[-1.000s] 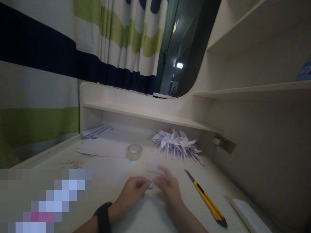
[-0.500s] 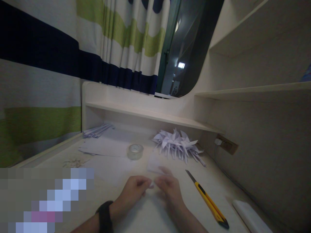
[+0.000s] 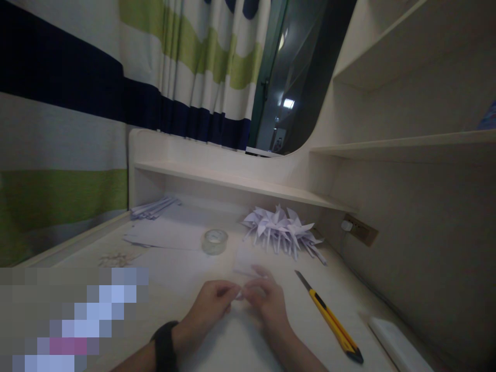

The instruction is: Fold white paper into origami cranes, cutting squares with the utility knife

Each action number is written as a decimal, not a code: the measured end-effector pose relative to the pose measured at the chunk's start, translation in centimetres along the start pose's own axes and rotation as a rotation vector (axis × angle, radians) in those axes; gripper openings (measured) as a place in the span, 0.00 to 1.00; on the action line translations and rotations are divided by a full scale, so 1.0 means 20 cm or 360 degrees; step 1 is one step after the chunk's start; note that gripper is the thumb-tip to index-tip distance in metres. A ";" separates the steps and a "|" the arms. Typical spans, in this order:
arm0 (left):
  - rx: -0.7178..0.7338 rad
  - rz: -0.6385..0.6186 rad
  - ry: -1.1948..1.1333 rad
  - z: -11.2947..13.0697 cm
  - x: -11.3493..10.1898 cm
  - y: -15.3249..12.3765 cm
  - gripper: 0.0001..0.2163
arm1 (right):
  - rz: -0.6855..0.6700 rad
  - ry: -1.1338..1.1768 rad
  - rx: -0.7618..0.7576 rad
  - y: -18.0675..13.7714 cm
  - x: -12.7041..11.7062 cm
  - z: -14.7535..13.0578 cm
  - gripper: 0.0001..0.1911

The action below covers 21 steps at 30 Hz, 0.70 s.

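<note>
My left hand [image 3: 212, 306], with a black band [image 3: 165, 346] on its wrist, pinches a small white piece of paper [image 3: 239, 296] over the desk. Thumb and forefinger of my right hand [image 3: 268, 305] close on the same small piece from the other side, and its other fingers are loosely spread. Most of the piece is hidden by the fingertips. Just beyond the right hand lies a white paper [image 3: 245, 260]. A roll of clear tape [image 3: 214, 242] stands past the left hand. To the right rests a yellow utility knife [image 3: 329, 320] with its blade out.
White paper pinwheels [image 3: 279, 227] are heaped at the back. Paper sticks [image 3: 155, 207] and sheets [image 3: 166, 230] lie back left, near a pile of small pale bits [image 3: 116, 259]. A white slab-like object [image 3: 399, 343] sits front right. A shelf [image 3: 232, 181] overhangs the desk's rear.
My right hand's fingertips have shifted slightly left, meeting those of my left hand at the paper piece. The left hand has hardly moved.
</note>
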<state>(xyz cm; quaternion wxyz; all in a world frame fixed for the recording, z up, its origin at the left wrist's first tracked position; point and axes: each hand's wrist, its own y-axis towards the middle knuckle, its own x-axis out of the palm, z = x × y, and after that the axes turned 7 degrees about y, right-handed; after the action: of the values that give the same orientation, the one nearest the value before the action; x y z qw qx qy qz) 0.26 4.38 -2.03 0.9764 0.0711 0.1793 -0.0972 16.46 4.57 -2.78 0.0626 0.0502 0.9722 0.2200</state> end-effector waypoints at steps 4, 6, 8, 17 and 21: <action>0.0075 0.0026 0.0047 0.00 0.00 0.00 0.22 | -0.0010 -0.0035 0.0029 0.00 0.00 0.02 0.06; 0.0096 0.0027 0.0076 0.00 0.00 0.00 0.22 | -0.0006 -0.0069 0.0023 0.00 0.00 0.02 0.05; 0.0093 0.0024 0.0096 0.01 0.00 0.00 0.23 | 0.0006 -0.0101 0.0014 -0.01 0.00 0.00 0.04; 0.0161 0.0091 0.0136 0.01 0.00 -0.01 0.19 | 0.0096 -0.0054 -0.0043 -0.03 0.02 -0.04 0.04; 0.0215 0.0115 0.0108 0.01 0.00 0.00 0.17 | 0.0115 -0.0050 -0.0049 -0.04 0.03 -0.04 0.05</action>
<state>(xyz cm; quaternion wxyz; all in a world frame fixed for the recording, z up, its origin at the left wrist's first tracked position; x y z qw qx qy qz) 0.35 4.28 -1.91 0.9656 0.1466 0.2027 -0.0715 15.68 3.60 -2.55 0.0708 0.0877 0.9651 0.2362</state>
